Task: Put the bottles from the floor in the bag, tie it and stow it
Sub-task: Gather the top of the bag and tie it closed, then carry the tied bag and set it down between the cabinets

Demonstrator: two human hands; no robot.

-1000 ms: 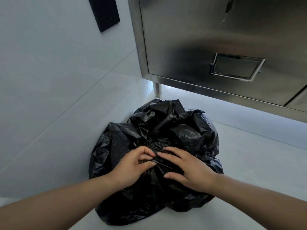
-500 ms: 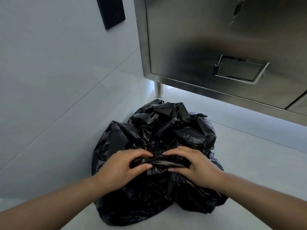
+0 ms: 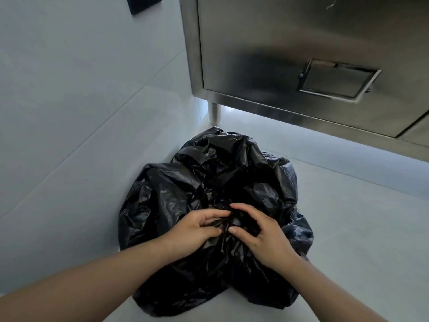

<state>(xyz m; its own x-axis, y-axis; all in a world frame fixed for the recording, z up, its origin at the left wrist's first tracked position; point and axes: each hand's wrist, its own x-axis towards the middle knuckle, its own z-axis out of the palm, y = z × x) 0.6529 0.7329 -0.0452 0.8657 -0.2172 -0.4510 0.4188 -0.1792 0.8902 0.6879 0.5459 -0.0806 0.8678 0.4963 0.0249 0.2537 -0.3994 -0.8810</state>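
Observation:
A full black plastic bag point(image 3: 176, 196) lies crumpled on the pale floor in the corner by the wall. My left hand point(image 3: 192, 231) and my right hand point(image 3: 262, 238) rest on its top, fingertips meeting. Both pinch a gathered fold of the black plastic between thumb and fingers at the bag's middle. No bottles show; whatever fills the bag is hidden by the plastic.
A stainless steel cabinet point(image 3: 290, 47) with a recessed handle point(image 3: 336, 79) stands right behind the bag on a short leg point(image 3: 214, 112). A pale tiled wall point(image 3: 69, 89) runs along the left. Bare floor point(image 3: 359, 217) stretches to the right of the bag.
My hands have drawn closer together on the bag's top, bunching the plastic between the fingertips. The view has tilted slightly; the bag stays in its place.

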